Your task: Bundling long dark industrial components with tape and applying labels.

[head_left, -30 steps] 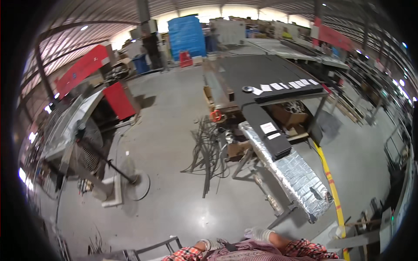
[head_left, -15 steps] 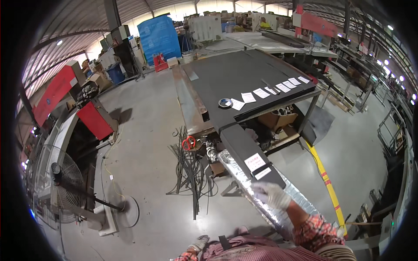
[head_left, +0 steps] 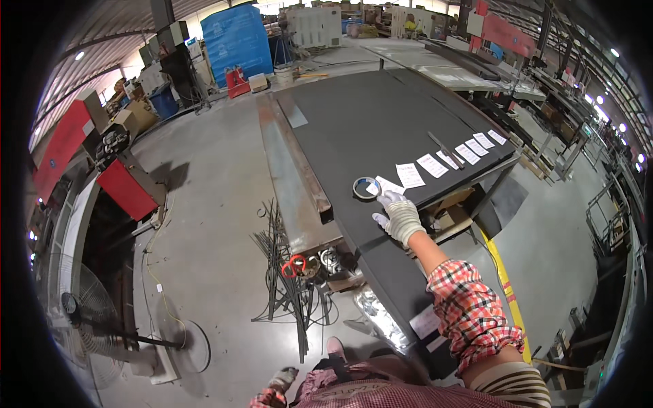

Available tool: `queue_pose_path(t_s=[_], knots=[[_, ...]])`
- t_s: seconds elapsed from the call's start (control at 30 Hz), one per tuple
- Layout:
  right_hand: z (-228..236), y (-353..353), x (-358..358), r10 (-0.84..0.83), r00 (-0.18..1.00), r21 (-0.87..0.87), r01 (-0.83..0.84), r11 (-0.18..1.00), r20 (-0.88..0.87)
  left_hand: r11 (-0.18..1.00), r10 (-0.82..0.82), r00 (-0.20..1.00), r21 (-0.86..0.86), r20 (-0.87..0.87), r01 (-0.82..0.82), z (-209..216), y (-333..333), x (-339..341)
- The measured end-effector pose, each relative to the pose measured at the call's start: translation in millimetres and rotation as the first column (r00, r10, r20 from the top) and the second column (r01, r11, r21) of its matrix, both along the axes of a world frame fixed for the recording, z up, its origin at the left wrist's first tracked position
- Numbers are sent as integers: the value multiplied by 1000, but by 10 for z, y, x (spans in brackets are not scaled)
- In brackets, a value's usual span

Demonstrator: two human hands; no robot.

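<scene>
My right hand (head_left: pixel 400 216), in a pale knitted glove, reaches over the near corner of the black-covered table (head_left: pixel 340 109). Its fingertips are at the edge of a white paper label (head_left: pixel 389 185), thumb held apart; no grip on the label shows. Just beyond lies a roll of tape (head_left: pixel 356 193). More printed white labels (head_left: pixel 431 165) continue in a row to the right, with a slim dark tool (head_left: pixel 442 147) among them. My gloved left hand (head_left: pixel 282 379) hangs low near my body, fingers loosely bent, apparently holding nothing. Below my right arm runs a long black strip (head_left: pixel 391 272) bearing labels.
Silvery foil (head_left: pixel 379 319) shows beside the strip. Red-handled scissors (head_left: pixel 294 266) and a bundle of thin black strips (head_left: pixel 279 272) are left of the table. A pedestal fan (head_left: pixel 85 313) stands at left. Yellow sheeting (head_left: pixel 511 299) runs along the right; cartons (head_left: pixel 445 217) sit under the table.
My right hand has moved forward and up from the foil-edged strip to the labels by the tape roll. My view has shifted closer to the table. The left hand stays low.
</scene>
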State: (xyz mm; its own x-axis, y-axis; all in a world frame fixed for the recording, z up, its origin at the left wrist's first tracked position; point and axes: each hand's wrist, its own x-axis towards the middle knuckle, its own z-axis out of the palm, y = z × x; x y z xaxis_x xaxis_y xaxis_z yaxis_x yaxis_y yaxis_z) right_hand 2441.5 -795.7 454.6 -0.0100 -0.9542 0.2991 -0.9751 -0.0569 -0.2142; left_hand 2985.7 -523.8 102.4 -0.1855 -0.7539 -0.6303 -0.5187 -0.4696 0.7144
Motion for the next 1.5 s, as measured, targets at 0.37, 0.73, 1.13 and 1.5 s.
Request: queue_pose_path(t_s=[0.37, 0.73, 1.13, 1.5], knots=[[30, -694, -145, 185, 982, -455, -151, 878, 31, 951, 288, 841, 33, -457, -307, 1933, -2112, -1861], [-1154, 462, -427, -54, 911, 177, -21, 984, 408, 862, 96, 957, -458, -272, -217, 2614, -2635, -3705], [-468, 1166, -737, -205, 862, 459, -37, 887, 464, 972, -69, 978, -234, -196, 22, 3157, -1887, -3440], [-562, 709, -266, -275, 838, 536, -24, 844, 471, 945, 205, 949, -204, -238, -255, 2715, -2132, -3768]])
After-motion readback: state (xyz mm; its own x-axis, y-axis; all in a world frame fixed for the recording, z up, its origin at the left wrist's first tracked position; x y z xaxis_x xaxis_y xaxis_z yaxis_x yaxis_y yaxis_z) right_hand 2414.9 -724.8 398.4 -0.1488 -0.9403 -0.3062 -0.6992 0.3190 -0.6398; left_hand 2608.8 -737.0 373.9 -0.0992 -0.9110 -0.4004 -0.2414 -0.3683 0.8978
